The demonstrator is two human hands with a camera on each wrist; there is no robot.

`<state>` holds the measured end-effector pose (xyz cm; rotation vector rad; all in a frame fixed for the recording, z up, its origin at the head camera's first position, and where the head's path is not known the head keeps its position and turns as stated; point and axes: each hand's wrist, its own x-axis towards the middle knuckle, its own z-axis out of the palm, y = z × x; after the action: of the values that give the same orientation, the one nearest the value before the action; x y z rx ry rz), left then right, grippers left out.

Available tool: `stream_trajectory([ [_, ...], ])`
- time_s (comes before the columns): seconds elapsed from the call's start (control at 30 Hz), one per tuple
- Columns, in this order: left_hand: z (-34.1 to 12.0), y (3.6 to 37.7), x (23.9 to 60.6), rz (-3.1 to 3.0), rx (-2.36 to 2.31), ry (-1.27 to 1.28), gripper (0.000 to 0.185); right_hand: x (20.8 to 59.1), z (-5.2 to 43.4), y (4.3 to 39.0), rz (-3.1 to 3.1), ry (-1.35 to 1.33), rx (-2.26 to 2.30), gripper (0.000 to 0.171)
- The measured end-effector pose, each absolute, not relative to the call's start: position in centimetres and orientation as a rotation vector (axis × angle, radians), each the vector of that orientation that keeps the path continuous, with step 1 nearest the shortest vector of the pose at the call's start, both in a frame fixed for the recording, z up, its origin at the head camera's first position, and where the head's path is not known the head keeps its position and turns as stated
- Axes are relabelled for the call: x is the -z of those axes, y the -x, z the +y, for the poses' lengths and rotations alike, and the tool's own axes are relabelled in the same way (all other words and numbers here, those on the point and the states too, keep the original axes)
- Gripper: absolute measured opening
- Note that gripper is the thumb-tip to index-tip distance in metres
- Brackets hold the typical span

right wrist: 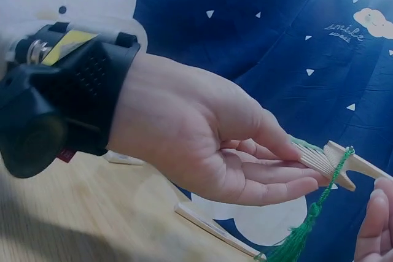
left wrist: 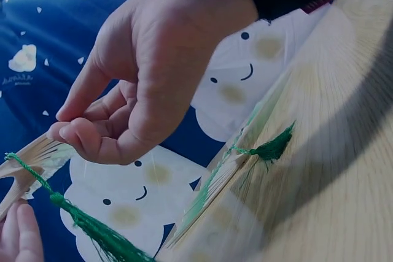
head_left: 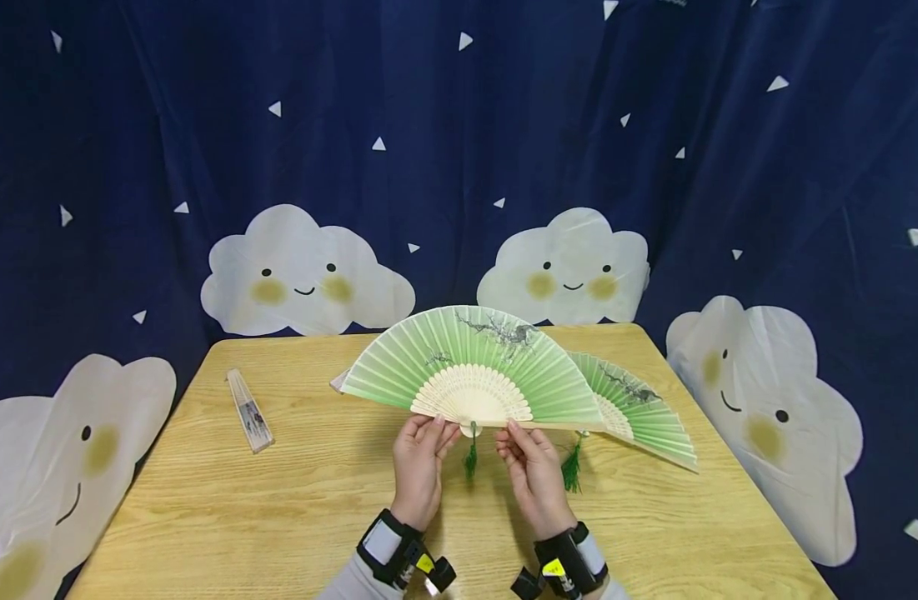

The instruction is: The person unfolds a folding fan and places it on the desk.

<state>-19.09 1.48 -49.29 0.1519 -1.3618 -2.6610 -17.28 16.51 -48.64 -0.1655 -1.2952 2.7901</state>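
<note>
A green folding fan (head_left: 398, 358) with a dark branch print is spread wide above the table, its pale ribs (head_left: 474, 393) meeting low in the middle. My left hand (head_left: 418, 467) pinches its lower edge on the left, and my right hand (head_left: 534, 475) pinches the lower edge on the right. Between them a green tassel (head_left: 469, 458) dangles from the pivot. In the right wrist view, the thumb and fingers of the right hand (right wrist: 202, 133) grip the stacked ribs (right wrist: 316, 159). The left wrist view shows the left hand (left wrist: 153, 65) with its fingertips at the fan's sticks (left wrist: 38, 148).
A second spread green fan (head_left: 642, 408) lies on the wooden table (head_left: 293, 517) at right, its tassel (head_left: 572, 468) beside my right hand. At left lies a folded fan (head_left: 250, 411). A pale object's end (head_left: 338, 382) shows behind the held fan. A blue curtain (head_left: 428, 100) hangs behind.
</note>
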Motion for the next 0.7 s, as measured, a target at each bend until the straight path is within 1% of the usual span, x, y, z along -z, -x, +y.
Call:
stream_trajectory([
  [0.27,1.7,19.5,49.1,-1.51,2.707,-0.164,0.021,48.9,16.8,17.1,-1.367,0.228,-2.701,0.016],
  [0.43,2.0,20.0,49.0,-1.659,2.76,-0.078,0.032,49.2,17.4,17.1,-1.394,0.232,-2.609,0.011],
  [0.53,2.7,20.4,49.0,-1.72,2.779,-0.013,0.039,49.4,17.9,17.1,-1.401,0.269,-2.568,0.01],
  [0.7,4.2,21.4,49.4,-1.776,2.767,0.027,0.042,49.9,18.5,17.0,-1.374,0.346,-2.532,0.011],
])
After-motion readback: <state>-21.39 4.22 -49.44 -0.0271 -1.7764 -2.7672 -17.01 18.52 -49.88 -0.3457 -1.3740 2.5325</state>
